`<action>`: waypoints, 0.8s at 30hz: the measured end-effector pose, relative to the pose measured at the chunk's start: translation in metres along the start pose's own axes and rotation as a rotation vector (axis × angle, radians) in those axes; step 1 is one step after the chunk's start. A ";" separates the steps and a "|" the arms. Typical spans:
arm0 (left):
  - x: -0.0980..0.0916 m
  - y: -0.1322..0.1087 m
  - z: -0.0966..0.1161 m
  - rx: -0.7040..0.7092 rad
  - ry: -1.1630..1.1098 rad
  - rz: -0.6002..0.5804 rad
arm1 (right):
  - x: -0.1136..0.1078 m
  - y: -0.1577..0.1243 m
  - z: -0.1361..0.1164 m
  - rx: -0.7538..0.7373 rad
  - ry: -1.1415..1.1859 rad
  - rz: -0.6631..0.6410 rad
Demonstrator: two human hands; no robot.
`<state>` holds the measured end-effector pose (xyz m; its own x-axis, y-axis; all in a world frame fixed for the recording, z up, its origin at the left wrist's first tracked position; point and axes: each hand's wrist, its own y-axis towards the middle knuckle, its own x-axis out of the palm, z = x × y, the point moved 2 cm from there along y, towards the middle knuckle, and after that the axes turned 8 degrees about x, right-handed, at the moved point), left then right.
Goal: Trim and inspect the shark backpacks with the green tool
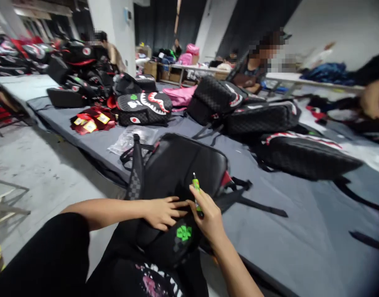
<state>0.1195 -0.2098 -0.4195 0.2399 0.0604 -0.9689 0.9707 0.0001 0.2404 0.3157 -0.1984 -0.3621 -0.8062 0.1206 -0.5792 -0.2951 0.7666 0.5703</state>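
Observation:
A black backpack (180,169) with a green patch (183,233) lies at the near edge of the grey table (301,222), partly on my lap. My left hand (163,212) rests flat on the backpack with its fingers stretched out, touching the fabric. My right hand (209,218) is closed around a small green lighter (196,186), held upright just above the backpack, right beside my left fingertips.
Several black shark-mouth backpacks (144,108) lie across the table, with red tags (92,120) and a clear plastic bag (130,140) at the left. A person (254,66) sits behind the table; another person's hand (373,99) shows at the right edge. Concrete floor (37,165) lies to the left.

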 end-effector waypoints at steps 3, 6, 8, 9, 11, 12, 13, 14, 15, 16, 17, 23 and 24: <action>-0.020 -0.004 -0.015 -0.063 0.000 0.107 | -0.015 -0.043 0.012 -0.016 -0.151 0.119; -0.037 0.018 -0.042 -0.104 0.061 0.220 | -0.021 -0.071 0.008 0.062 -0.218 0.289; -0.047 0.044 -0.064 -0.083 0.142 0.224 | -0.014 -0.074 0.005 0.102 -0.233 0.358; -0.051 0.059 -0.075 -0.057 0.177 0.202 | -0.009 -0.073 0.006 0.118 -0.239 0.384; -0.058 0.086 -0.094 -0.010 0.219 0.122 | 0.000 -0.068 0.009 0.144 -0.254 0.420; -0.060 0.098 -0.102 -0.002 0.227 0.078 | 0.004 -0.067 0.012 0.148 -0.261 0.428; -0.062 0.108 -0.107 0.003 0.228 0.035 | 0.007 -0.066 0.015 0.149 -0.268 0.431; -0.064 0.116 -0.111 0.015 0.221 -0.010 | 0.009 -0.067 0.017 0.153 -0.274 0.433; -0.065 0.123 -0.113 0.039 0.208 -0.048 | 0.011 -0.069 0.019 0.159 -0.279 0.436; -0.066 0.128 -0.113 0.078 0.189 -0.076 | 0.013 -0.072 0.020 0.166 -0.284 0.441; -0.067 0.131 -0.113 0.127 0.167 -0.098 | 0.014 -0.075 0.022 0.172 -0.289 0.445; -0.082 0.121 -0.165 0.154 0.222 -0.241 | 0.020 -0.085 0.030 0.158 -0.230 0.407; -0.086 0.116 -0.178 0.097 0.271 -0.245 | 0.019 -0.085 0.032 0.170 -0.210 0.407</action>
<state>0.2085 -0.0369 -0.2978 0.0009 0.3322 -0.9432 0.9988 -0.0468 -0.0156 0.3420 -0.2413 -0.4404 -0.7127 0.5429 -0.4443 0.1242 0.7210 0.6817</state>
